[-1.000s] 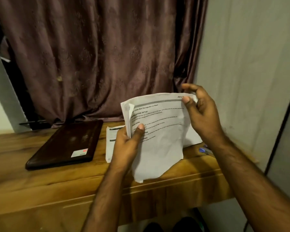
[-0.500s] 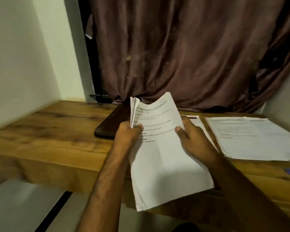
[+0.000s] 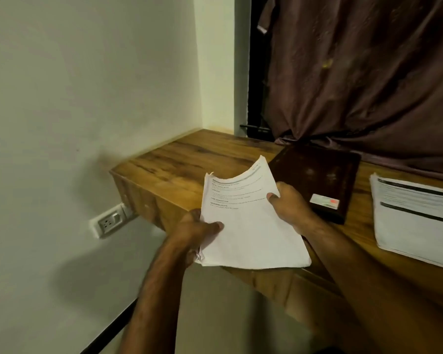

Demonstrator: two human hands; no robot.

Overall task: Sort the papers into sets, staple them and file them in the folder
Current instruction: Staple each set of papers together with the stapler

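I hold a sheaf of printed white papers [image 3: 248,226] over the left front edge of the wooden desk [image 3: 189,159]. My left hand [image 3: 192,233] grips its lower left side, thumb on top. My right hand [image 3: 289,203] pinches its right edge, thumb on the top sheet. A dark brown folder [image 3: 317,172] with a small white and red label lies closed on the desk just behind my right hand. Another pile of printed papers [image 3: 414,218] lies flat on the desk at the right.
A dark maroon curtain [image 3: 363,72] hangs behind the desk. A pale wall closes the left side, with a white socket [image 3: 110,222] low on it beside the desk's end. The floor shows below the desk front.
My head has turned left, so the desk's left end and the wall are now in sight. The sheaf has dropped lower and flatter, and my right hand has slid down from its top corner to its right edge.
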